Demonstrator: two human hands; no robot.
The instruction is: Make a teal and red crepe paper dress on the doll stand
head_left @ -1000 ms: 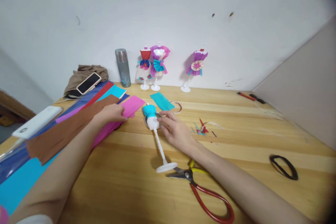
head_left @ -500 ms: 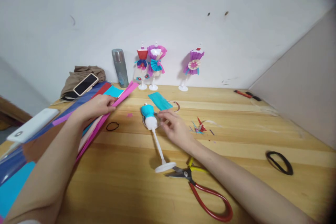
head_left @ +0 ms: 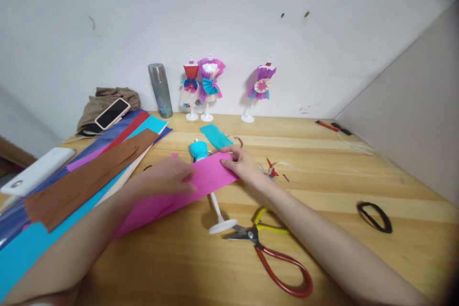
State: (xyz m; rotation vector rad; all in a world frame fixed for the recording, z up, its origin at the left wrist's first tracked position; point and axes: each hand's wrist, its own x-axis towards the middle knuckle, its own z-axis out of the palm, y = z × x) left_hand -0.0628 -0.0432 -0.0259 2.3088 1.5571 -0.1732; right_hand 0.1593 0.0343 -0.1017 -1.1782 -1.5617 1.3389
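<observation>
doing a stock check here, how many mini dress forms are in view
4: a red-topped one and a pink-and-teal one side by side at the back, a purple one to their right, and a turquoise-topped one nearer, its middle hidden by the pink strip.

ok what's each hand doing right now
Left hand: over the pink paper, blurred; whether it grips cannot be told.
Right hand: closed, holding the paper's end, thumb on top.
</observation>
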